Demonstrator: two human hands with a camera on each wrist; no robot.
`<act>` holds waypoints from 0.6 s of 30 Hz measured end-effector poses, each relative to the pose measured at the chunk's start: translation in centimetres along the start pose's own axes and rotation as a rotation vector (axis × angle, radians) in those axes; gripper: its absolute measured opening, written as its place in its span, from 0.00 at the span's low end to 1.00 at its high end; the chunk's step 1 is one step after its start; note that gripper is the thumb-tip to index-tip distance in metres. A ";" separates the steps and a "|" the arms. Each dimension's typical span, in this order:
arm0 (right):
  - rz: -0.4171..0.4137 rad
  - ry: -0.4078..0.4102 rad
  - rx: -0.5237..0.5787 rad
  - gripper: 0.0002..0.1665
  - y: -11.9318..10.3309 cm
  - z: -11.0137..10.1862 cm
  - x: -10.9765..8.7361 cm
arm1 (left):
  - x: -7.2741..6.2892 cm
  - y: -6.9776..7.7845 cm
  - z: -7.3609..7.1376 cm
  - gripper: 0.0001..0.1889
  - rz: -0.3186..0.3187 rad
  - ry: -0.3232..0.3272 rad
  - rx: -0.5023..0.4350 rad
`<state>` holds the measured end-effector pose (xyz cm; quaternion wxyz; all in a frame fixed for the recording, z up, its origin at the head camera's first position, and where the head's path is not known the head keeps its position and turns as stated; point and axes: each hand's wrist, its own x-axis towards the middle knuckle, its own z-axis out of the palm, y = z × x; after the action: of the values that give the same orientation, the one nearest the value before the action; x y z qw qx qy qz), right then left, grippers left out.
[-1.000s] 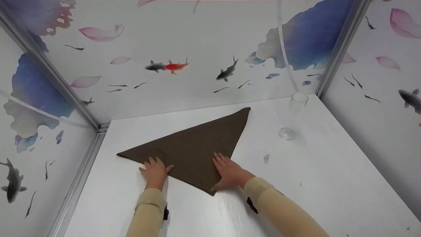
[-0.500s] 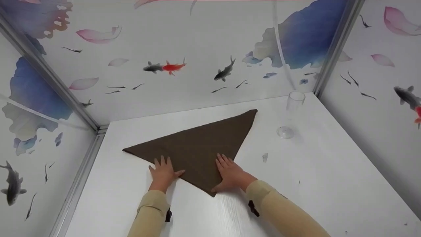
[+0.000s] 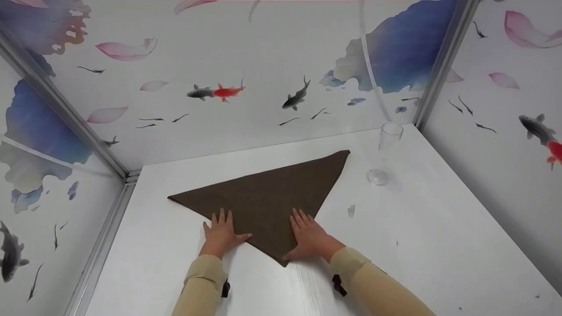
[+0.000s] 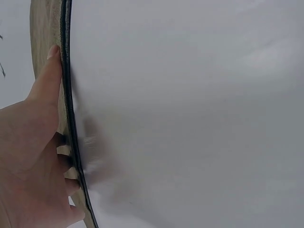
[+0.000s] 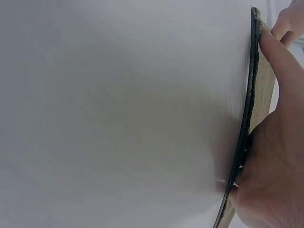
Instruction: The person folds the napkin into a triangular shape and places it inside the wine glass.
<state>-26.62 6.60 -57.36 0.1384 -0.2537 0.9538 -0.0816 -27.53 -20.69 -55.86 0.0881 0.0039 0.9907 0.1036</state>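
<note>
A dark brown cloth [image 3: 268, 197], folded into a triangle, lies flat on the white table with one corner toward the person. On its near left edge rests my left hand [image 3: 221, 230], fingers spread and straight, thumb pointing right along the cloth. My right hand [image 3: 311, 237] lies on the near right edge, its fingers straight and its thumb by the near corner. In the left wrist view the left thumb and fingertips touch the cloth's layered edge [image 4: 71, 109]. The right wrist view has the right hand [image 5: 275, 156] against the other edge [image 5: 247, 114].
A clear stemmed glass [image 3: 390, 138] stands on the white table [image 3: 421, 245] at the back right, beyond the cloth. White panels [image 3: 246, 131] printed with fish and petals enclose the table at the back and sides. A small grey mark [image 3: 351, 210] shows right of the cloth.
The left hand has moved to the right along the cloth's near left edge. The cloth's left and right corners have shifted right, while the right hand has stayed nearly in place.
</note>
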 end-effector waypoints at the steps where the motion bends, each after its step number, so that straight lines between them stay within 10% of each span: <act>1: 0.005 0.000 -0.002 0.72 -0.1 0.1 -0.1 | 0.0 0.0 0.0 0.54 0.005 -0.006 -0.002; 18: 0.055 0.016 0.008 0.73 -0.4 0.7 -1.5 | -0.1 0.9 -0.2 0.54 0.061 -0.040 0.046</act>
<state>-24.95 6.99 -57.58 0.1339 -0.2263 0.9612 -0.0835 -27.45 -19.84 -55.41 0.1045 0.0383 0.9903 0.0832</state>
